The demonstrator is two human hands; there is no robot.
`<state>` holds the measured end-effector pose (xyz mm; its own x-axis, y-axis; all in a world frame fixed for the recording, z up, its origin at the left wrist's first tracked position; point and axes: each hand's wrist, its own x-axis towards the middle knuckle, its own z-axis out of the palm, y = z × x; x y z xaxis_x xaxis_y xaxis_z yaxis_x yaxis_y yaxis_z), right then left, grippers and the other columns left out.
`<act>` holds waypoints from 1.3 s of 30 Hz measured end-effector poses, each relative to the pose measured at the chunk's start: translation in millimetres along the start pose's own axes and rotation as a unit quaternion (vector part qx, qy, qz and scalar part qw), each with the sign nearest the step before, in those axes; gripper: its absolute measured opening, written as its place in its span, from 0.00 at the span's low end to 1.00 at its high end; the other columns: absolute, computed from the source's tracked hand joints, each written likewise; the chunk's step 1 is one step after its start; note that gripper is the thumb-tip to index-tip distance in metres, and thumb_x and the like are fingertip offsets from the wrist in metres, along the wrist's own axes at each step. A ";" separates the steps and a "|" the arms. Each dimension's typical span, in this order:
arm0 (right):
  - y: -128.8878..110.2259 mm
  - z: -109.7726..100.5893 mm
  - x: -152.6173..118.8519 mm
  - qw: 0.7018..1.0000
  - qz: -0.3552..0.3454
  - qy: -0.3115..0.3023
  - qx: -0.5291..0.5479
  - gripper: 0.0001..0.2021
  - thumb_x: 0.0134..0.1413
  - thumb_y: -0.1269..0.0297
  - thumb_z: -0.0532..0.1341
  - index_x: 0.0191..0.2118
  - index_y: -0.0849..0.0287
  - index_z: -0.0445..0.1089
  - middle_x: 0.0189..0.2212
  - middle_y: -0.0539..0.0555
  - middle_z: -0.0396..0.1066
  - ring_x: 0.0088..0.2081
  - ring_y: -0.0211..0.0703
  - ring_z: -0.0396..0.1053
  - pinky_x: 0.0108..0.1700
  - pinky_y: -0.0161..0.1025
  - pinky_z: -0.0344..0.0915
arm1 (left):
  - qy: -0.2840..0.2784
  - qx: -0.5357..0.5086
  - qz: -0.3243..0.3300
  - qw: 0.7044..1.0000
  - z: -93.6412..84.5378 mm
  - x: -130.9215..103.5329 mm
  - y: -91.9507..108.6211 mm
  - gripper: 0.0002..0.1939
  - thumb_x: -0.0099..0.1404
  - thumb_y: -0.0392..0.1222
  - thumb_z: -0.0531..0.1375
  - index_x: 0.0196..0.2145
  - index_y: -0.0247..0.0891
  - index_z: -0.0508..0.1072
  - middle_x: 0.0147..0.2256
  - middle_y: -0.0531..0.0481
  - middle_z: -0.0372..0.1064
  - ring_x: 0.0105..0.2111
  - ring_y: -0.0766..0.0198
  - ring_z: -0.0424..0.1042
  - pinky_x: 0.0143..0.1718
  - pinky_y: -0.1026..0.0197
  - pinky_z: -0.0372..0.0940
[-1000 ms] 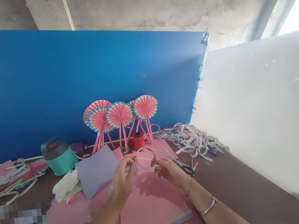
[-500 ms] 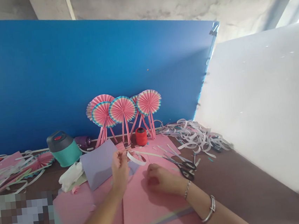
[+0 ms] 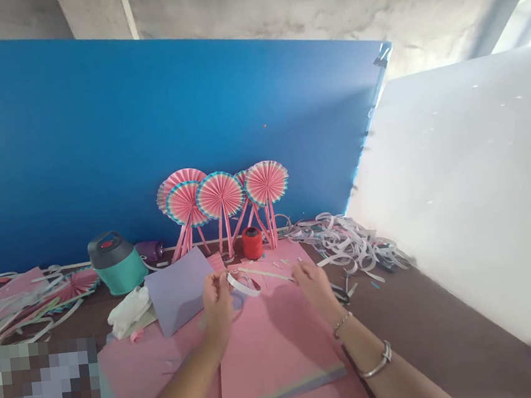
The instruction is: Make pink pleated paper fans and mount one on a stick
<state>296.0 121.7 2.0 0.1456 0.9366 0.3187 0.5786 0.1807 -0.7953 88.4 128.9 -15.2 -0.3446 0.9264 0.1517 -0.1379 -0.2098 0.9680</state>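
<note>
My left hand is closed, thumb and fingers pinching the end of a curled white strip that loops out to the right. Beneath both hands lies a stack of pink paper sheets with a pale and grey-blue banded front edge. My right hand is over the stack's right side, fingers curled in; whatever they hold, if anything, is hidden. Right beside it, a dark scissors handle shows partly from behind the hand. A thin pale strip runs across the paper toward the right fingertips.
Pink pleated paper fans stand against the blue panel, behind a red thread spool. Shredded white strips heap at right. At left are a teal container, a grey-purple sheet and crumpled white plastic.
My right hand has moved right and away from me, from the middle of the pink stack to the scissors, now mostly covered. My left hand keeps the white strip, nearly in place.
</note>
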 end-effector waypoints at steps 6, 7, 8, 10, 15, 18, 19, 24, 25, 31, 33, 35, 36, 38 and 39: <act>-8.2 -6.8 -3.9 0.988 -0.146 -0.008 0.053 0.14 0.56 0.58 0.54 0.44 0.56 0.69 0.46 0.59 0.68 0.48 0.50 0.65 0.49 0.49 0.63 | -0.017 0.022 -0.001 1.000 5.5 -8.6 16.7 0.17 0.61 0.57 0.56 0.33 0.40 0.64 0.32 0.48 0.73 0.34 0.58 0.74 0.36 0.57 0.67; -13.0 -4.0 -8.7 0.977 -0.190 -0.070 0.074 0.13 0.57 0.58 0.54 0.45 0.55 0.70 0.46 0.58 0.69 0.49 0.49 0.65 0.51 0.48 0.62 | -0.017 0.027 0.001 1.000 6.6 -10.5 19.7 0.16 0.61 0.57 0.56 0.32 0.40 0.65 0.32 0.48 0.73 0.34 0.58 0.74 0.35 0.58 0.67; -18.1 -0.7 -13.7 0.962 -0.227 -0.122 0.088 0.12 0.57 0.59 0.56 0.44 0.54 0.70 0.45 0.58 0.70 0.49 0.48 0.66 0.52 0.48 0.62 | -0.019 0.028 0.004 0.999 7.5 -12.2 22.2 0.16 0.61 0.56 0.57 0.32 0.40 0.65 0.32 0.48 0.73 0.35 0.57 0.74 0.35 0.58 0.67; -27.1 5.2 -22.2 0.941 -0.274 -0.174 0.098 0.09 0.56 0.61 0.59 0.41 0.54 0.71 0.45 0.57 0.70 0.49 0.46 0.66 0.53 0.46 0.61 | -0.043 0.022 0.012 0.999 8.4 -14.3 25.4 0.16 0.60 0.56 0.56 0.31 0.40 0.64 0.30 0.48 0.72 0.34 0.57 0.74 0.34 0.58 0.67; -38.7 4.8 -28.0 0.951 -0.217 -0.180 0.128 0.05 0.58 0.65 0.55 0.33 0.56 0.67 0.41 0.55 0.71 0.45 0.43 0.67 0.49 0.42 0.62 | -0.075 0.089 0.046 0.992 3.7 -10.3 26.2 0.16 0.62 0.56 0.55 0.33 0.39 0.65 0.25 0.54 0.68 0.21 0.65 0.67 0.24 0.63 0.62; -39.6 -1.4 -24.3 0.963 -0.156 -0.193 0.106 0.09 0.59 0.65 0.54 0.29 0.57 0.67 0.30 0.51 0.72 0.36 0.41 0.68 0.43 0.40 0.62 | -0.063 0.106 0.075 0.990 -0.6 -3.9 29.7 0.14 0.62 0.54 0.55 0.31 0.39 0.64 0.22 0.57 0.64 0.18 0.68 0.63 0.21 0.66 0.59; -39.0 -2.7 -22.8 0.967 -0.148 -0.189 0.089 0.10 0.58 0.66 0.55 0.26 0.57 0.67 0.27 0.50 0.71 0.33 0.41 0.68 0.43 0.40 0.62 | -0.063 0.104 0.080 0.989 -1.7 -2.0 32.1 0.14 0.62 0.53 0.55 0.31 0.39 0.64 0.22 0.57 0.63 0.19 0.69 0.63 0.22 0.66 0.59; -30.7 -5.9 -14.2 0.979 -0.155 -0.131 0.019 0.09 0.52 0.67 0.59 0.22 0.57 0.67 0.23 0.51 0.71 0.32 0.43 0.66 0.42 0.41 0.60 | -0.062 0.112 0.078 0.989 -4.6 4.0 49.0 0.12 0.58 0.50 0.59 0.31 0.38 0.66 0.23 0.55 0.67 0.24 0.66 0.69 0.27 0.64 0.64; -28.6 -7.2 -12.2 0.980 -0.156 -0.126 0.008 0.09 0.52 0.66 0.59 0.22 0.57 0.67 0.23 0.51 0.71 0.32 0.43 0.66 0.43 0.41 0.60 | -0.062 0.110 0.066 0.990 -5.2 4.8 52.3 0.13 0.57 0.50 0.60 0.34 0.37 0.67 0.25 0.54 0.69 0.25 0.65 0.71 0.27 0.64 0.65; -21.9 -24.3 0.5 0.981 -0.134 -0.140 -0.012 0.10 0.53 0.65 0.57 0.22 0.58 0.68 0.23 0.50 0.72 0.29 0.40 0.67 0.38 0.38 0.60 | -0.126 0.123 -0.066 0.982 -17.7 12.8 62.7 0.17 0.50 0.49 0.63 0.35 0.34 0.72 0.29 0.46 0.76 0.33 0.57 0.77 0.31 0.62 0.69; -22.5 -31.4 3.5 0.981 -0.129 -0.145 -0.021 0.11 0.53 0.64 0.57 0.21 0.59 0.68 0.22 0.49 0.71 0.27 0.38 0.66 0.35 0.36 0.59 | -0.136 0.132 -0.083 0.978 -26.5 14.4 63.8 0.16 0.48 0.49 0.64 0.30 0.34 0.73 0.27 0.45 0.76 0.32 0.56 0.77 0.32 0.61 0.69; -23.6 -37.3 5.6 0.980 -0.130 -0.147 -0.044 0.12 0.52 0.63 0.57 0.21 0.59 0.68 0.20 0.48 0.70 0.26 0.37 0.64 0.34 0.35 0.59 | -0.130 0.144 -0.093 0.977 -36.0 13.8 64.7 0.15 0.47 0.50 0.64 0.28 0.35 0.73 0.26 0.45 0.76 0.32 0.56 0.77 0.31 0.61 0.69; -24.0 -39.7 6.4 0.978 -0.134 -0.150 -0.058 0.12 0.52 0.63 0.58 0.21 0.59 0.69 0.20 0.48 0.70 0.25 0.37 0.64 0.34 0.35 0.58 | -0.125 0.152 -0.098 0.975 -40.4 12.6 65.1 0.15 0.47 0.50 0.64 0.28 0.35 0.73 0.26 0.46 0.75 0.31 0.56 0.77 0.29 0.62 0.69; -24.2 -43.2 7.6 0.972 -0.146 -0.159 -0.087 0.11 0.52 0.63 0.57 0.22 0.59 0.70 0.20 0.49 0.71 0.25 0.36 0.64 0.36 0.35 0.58 | -0.114 0.168 -0.106 0.973 -47.6 8.7 64.9 0.15 0.46 0.51 0.63 0.27 0.36 0.72 0.26 0.46 0.75 0.31 0.56 0.77 0.26 0.63 0.67; -23.7 -44.5 8.2 0.969 -0.151 -0.163 -0.103 0.11 0.52 0.63 0.57 0.22 0.58 0.70 0.21 0.49 0.71 0.25 0.37 0.64 0.37 0.36 0.57 | -0.109 0.173 -0.108 0.973 -50.1 6.2 64.2 0.15 0.47 0.51 0.63 0.27 0.36 0.72 0.26 0.46 0.75 0.31 0.56 0.76 0.24 0.64 0.65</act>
<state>319.1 111.7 46.4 -0.2984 0.9010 0.3148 0.7076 0.4302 -0.5606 30.8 105.5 37.8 -0.1311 0.9896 -0.0600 0.1490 0.0795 0.9856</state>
